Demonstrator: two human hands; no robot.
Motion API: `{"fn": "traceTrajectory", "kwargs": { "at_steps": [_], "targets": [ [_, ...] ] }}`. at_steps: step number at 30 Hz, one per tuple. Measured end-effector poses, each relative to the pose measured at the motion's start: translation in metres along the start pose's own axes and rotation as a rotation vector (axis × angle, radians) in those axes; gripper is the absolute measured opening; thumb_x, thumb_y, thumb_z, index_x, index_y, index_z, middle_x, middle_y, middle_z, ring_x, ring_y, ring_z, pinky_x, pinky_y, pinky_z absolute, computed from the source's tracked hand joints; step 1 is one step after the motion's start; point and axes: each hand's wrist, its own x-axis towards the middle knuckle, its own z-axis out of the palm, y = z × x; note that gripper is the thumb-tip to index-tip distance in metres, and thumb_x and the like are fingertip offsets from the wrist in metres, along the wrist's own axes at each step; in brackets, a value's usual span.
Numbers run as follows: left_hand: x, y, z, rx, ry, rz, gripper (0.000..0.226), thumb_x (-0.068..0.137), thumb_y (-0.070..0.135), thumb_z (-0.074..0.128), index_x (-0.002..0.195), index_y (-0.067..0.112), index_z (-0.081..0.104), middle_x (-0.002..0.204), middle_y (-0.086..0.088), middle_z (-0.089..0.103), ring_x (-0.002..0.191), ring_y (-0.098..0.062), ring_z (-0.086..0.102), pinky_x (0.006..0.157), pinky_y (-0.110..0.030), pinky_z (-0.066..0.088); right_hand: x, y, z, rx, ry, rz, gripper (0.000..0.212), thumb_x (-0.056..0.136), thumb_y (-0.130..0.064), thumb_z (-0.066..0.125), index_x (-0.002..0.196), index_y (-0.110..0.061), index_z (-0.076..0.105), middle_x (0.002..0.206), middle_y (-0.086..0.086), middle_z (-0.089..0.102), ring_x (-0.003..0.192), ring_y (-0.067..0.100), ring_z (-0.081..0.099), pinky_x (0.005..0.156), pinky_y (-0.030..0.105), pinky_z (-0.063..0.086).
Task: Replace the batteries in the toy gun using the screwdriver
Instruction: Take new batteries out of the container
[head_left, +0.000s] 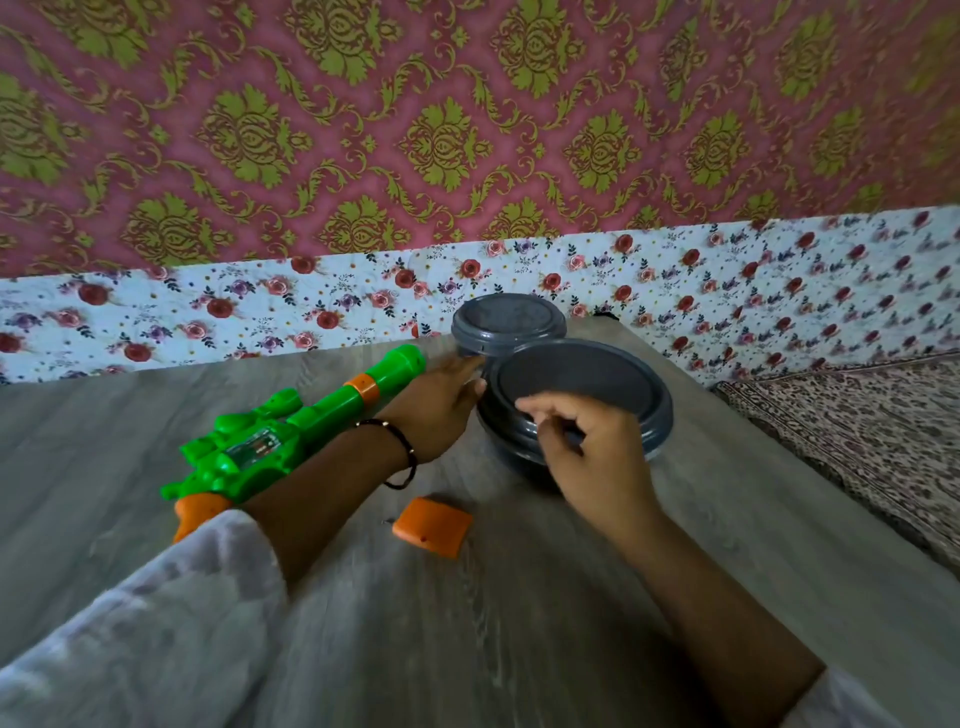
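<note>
White sleeves (156, 623) frame a grey table (467, 649). Green toy gun (291, 436) lies left, under the left forearm. Right hand (587, 457) pinches the big lidded tub (597, 395); left hand (441, 405), fingers straight, touches its side. Orange battery cover (434, 525) lies between the forearms.

There is a single view, from a wide-angle camera worn on the person's head. It looks forward and down across a grey wood-grain tabletop (519, 623) that fills the lower half of the frame. Both forearms enter from the bottom corners, so the camera sits close above the work. The pink wall with green damask pattern (467, 104) spans the upper half (its lines bow with the lens), and a white floral cloth band (208, 312) crosses mid-frame. The horizon tilts, higher at right.
</note>
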Motion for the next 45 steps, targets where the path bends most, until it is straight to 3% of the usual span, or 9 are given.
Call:
{"fn": "traceTrajectory", "kwargs": {
  "at_steps": [6,10,16,19,28,31,35,39,45],
  "targets": [
    [-0.037,0.017,-0.004,0.068,-0.048,0.092,0.062,0.094,0.041,0.047,0.148,0.029,0.021,0.158,-0.003,0.017,0.146,-0.016,0.013,0.116,-0.027,0.013,0.005,0.007,-0.024,0.050,0.250,0.148,0.025,0.088,0.003,0.052,0.100,-0.011,0.069,0.097,-0.001,0.072,0.087,0.003,0.066,0.080,0.015,0.051],
    [-0.048,0.030,0.010,0.152,-0.119,0.156,0.069,0.091,0.045,0.053,0.149,0.035,0.016,0.160,0.003,0.008,0.146,-0.017,0.011,0.117,-0.031,0.018,0.004,0.015,-0.033,-0.012,0.280,0.203,0.021,0.087,-0.004,0.056,0.099,-0.015,0.070,0.098,-0.004,0.071,0.093,0.007,0.065,0.085,0.034,0.055],
    [-0.059,0.035,0.017,0.132,-0.063,0.115,0.071,0.089,0.042,0.056,0.148,0.032,0.019,0.158,0.006,0.012,0.144,-0.018,0.015,0.115,-0.031,0.022,0.009,0.012,-0.040,-0.549,-0.410,0.000,0.072,0.071,-0.064,0.060,0.131,-0.024,0.052,0.143,-0.005,0.045,0.135,0.015,0.034,0.113,0.045,0.021],
    [-0.063,0.037,0.018,0.150,-0.004,0.099,0.070,0.087,0.043,0.059,0.147,0.030,0.024,0.155,0.004,0.020,0.142,-0.019,0.020,0.116,-0.032,0.024,0.006,0.009,-0.033,-0.683,-0.508,-0.007,0.081,0.076,-0.063,0.058,0.143,-0.025,0.033,0.152,-0.006,0.029,0.140,0.012,0.024,0.115,0.040,0.015],
    [-0.099,0.062,0.048,-0.183,0.230,-0.073,0.105,0.077,0.038,0.071,0.150,0.018,-0.001,0.151,-0.005,0.013,0.136,-0.022,0.033,0.107,-0.022,0.029,-0.019,-0.033,-0.028,-0.634,-0.359,-0.050,0.058,0.062,-0.052,0.061,0.107,-0.016,0.068,0.110,0.004,0.070,0.099,0.023,0.065,0.088,0.037,0.050],
    [-0.105,0.074,0.064,-0.299,0.291,-0.159,0.116,0.072,0.042,0.075,0.149,0.015,-0.008,0.157,-0.010,-0.005,0.147,-0.020,-0.003,0.116,-0.023,0.007,-0.023,-0.051,-0.031,-0.652,-0.417,-0.016,0.054,0.072,-0.038,0.064,0.122,-0.018,0.060,0.127,0.002,0.061,0.116,0.018,0.056,0.098,0.030,0.040],
    [-0.104,0.092,0.079,-0.515,0.388,-0.283,0.117,0.074,0.033,0.076,0.149,0.013,-0.011,0.158,-0.009,-0.010,0.145,-0.014,-0.008,0.104,-0.010,-0.001,-0.024,-0.065,-0.033,-0.739,-0.531,-0.034,0.048,0.080,-0.032,0.059,0.126,-0.018,0.052,0.129,-0.001,0.056,0.118,0.015,0.052,0.095,0.028,0.041],
    [-0.108,0.099,0.086,-0.580,0.426,-0.257,0.117,0.076,0.028,0.075,0.147,0.017,-0.017,0.158,-0.005,-0.015,0.142,-0.007,-0.017,0.108,-0.016,0.001,-0.017,-0.080,-0.035,-0.829,-0.685,-0.067,0.023,0.078,-0.034,0.064,0.086,-0.018,0.049,0.096,0.003,0.061,0.091,0.023,0.060,0.070,0.029,0.043],
    [-0.109,0.095,0.085,-0.680,0.433,-0.243,0.139,0.055,0.037,0.087,0.135,0.034,-0.026,0.155,0.000,0.005,0.147,-0.020,0.007,0.118,-0.037,0.020,-0.007,-0.100,-0.044,-0.870,-0.808,-0.049,0.041,0.071,-0.035,0.071,0.061,-0.019,0.034,0.065,-0.003,0.037,0.067,0.020,0.046,0.050,0.029,0.033]
  ]
}}
